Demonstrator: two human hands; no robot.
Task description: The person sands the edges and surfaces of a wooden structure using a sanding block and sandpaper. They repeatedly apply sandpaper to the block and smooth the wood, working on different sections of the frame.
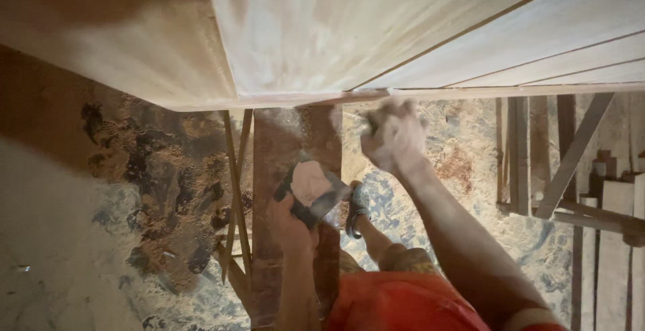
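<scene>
A pale wooden panel [322, 29] fills the top of the view, its lower edge running across the middle. My right hand [395, 137], dusty, is closed around a small dark tool and pressed up against that lower edge. My left hand [290, 222] holds a flat metal scraper blade [310, 190] loaded with a lump of pinkish filler paste, just below and left of the right hand. Both forearms rise from the bottom of the frame.
A reddish wooden plank [275, 170] and thin slats [235, 190] stand beneath the panel. The dusty, stained floor [134, 190] lies below. My sandalled foot [358, 207] is visible. Wooden frames and boards [571, 163] stand at the right.
</scene>
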